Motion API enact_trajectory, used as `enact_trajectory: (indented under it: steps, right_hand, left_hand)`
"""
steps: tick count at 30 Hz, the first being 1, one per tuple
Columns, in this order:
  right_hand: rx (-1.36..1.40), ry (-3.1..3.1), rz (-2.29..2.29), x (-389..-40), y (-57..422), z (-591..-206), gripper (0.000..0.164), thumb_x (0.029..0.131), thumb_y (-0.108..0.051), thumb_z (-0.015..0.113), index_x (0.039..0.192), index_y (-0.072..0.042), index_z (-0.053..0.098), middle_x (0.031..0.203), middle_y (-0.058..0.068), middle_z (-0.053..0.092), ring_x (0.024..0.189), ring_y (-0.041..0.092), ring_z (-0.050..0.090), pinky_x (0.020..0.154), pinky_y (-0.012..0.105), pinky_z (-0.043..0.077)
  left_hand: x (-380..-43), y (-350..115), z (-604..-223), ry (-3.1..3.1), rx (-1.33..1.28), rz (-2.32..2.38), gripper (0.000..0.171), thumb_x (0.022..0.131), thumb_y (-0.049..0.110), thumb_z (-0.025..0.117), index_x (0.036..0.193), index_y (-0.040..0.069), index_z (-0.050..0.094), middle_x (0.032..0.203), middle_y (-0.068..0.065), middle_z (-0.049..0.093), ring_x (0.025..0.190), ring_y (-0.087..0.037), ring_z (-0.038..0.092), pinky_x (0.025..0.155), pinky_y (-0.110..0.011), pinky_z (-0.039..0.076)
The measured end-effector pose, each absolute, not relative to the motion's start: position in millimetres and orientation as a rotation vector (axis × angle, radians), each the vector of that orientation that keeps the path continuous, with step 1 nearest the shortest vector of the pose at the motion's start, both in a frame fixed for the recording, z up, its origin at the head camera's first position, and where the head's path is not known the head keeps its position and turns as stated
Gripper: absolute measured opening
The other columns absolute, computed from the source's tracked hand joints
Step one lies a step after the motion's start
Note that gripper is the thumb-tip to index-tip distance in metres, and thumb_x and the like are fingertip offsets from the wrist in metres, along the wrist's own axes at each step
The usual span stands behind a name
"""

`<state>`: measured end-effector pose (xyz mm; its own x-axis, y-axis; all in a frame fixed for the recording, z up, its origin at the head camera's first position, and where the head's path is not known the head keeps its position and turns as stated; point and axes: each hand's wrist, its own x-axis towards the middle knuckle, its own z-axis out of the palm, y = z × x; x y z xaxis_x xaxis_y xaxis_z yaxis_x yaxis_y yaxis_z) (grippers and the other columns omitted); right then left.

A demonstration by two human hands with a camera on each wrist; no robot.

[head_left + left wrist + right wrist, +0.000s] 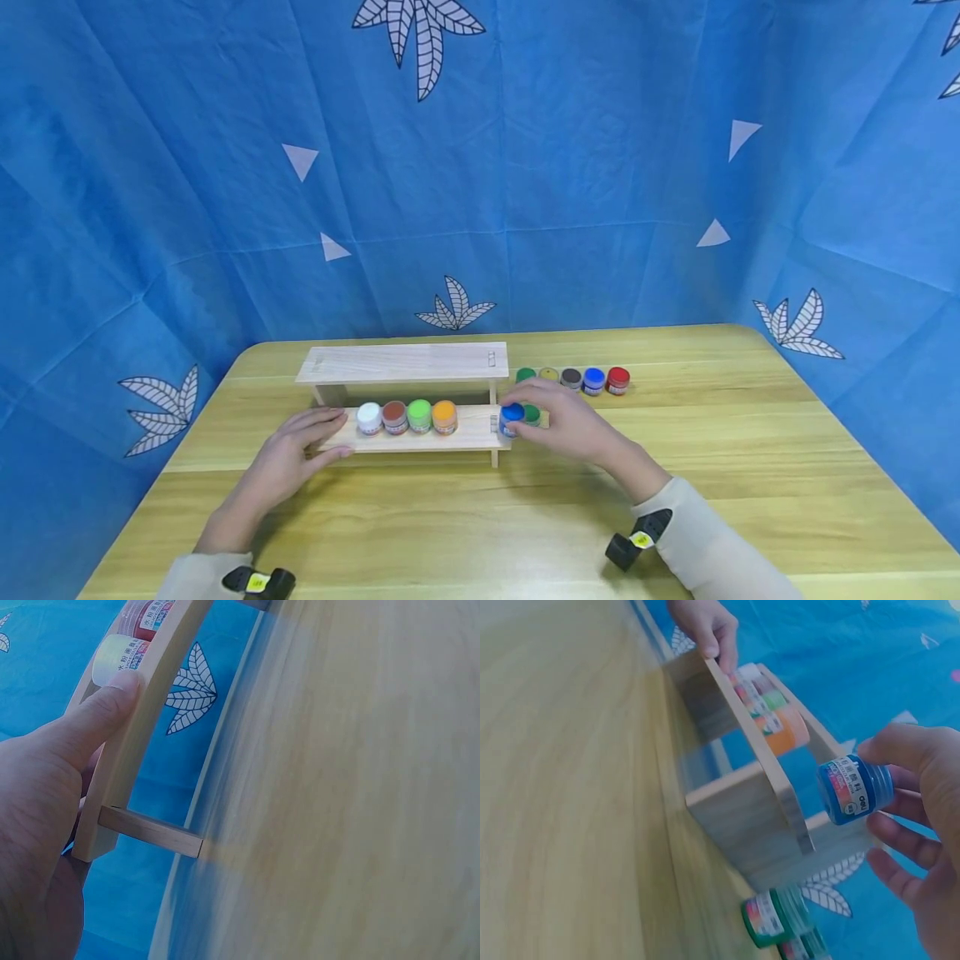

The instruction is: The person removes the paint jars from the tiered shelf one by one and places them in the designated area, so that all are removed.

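A two-tier wooden shelf (476, 429) stands on the table. My left hand (288, 454) grips the left end of its lower tier, thumb along the front edge and fingers behind. On that tier a white paint jar (369, 418), a brown one (394, 417), a light green one (419, 416) and an orange one (445, 417) stand upright in a row. Between thumb and fingers, my right hand (566, 425) pinches a blue paint jar (853, 789), label showing, by the tier's right end. In the right wrist view this jar appears slightly tilted.
Right of the shelf, more paint jars stand on the table (712, 433), among them a red jar (618, 381), another blue jar (594, 381) and a dark one (572, 379). Green jars (769, 919) sit close to the shelf's right end. Blue cloth (570, 167) hangs behind.
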<state>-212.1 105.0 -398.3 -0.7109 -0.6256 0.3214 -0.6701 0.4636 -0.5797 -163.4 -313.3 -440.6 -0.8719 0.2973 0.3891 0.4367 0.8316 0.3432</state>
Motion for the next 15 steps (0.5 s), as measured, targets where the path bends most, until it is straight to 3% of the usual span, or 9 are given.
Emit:
enact_trajectory:
  steps: [15]
  right_hand:
    - [1.056,-2.687,1.234,-230.0,133.4,-405.1,0.026,0.090,-0.024,0.074,0.115,-0.019,0.070,0.119,-0.004,0.064,0.117,0.021,0.056,0.097,0.049,0.048]
  left_hand:
    - [-164.2,-314.2,-440.1,-2.701,-0.554,-0.609,0.055,0.079,0.031,0.082,0.125,0.003,0.066,0.130,-0.014,0.062,0.122,-0.038,0.052,0.101,-0.057,0.041]
